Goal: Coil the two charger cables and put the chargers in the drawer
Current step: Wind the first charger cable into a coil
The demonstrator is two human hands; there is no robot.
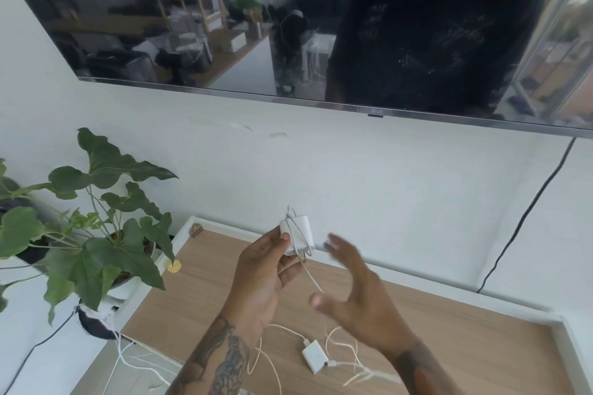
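Head view: my left hand (269, 266) pinches the first charger (296, 236), its cable (313, 279) wound round so it stows compactly; my right hand (353, 295) hovers spread, empty. The second charger (316, 357) lies uncoiled on the wooden cabinet top (465, 349).

A wall-mounted television (224, 26) hangs above the surface (481, 346), a black cord (526, 212) trailing down the wall from its right end. A leafy potted plant (96, 234) stands off the surface's left edge, and a small yellow disc (174, 266) lies near its far left corner.
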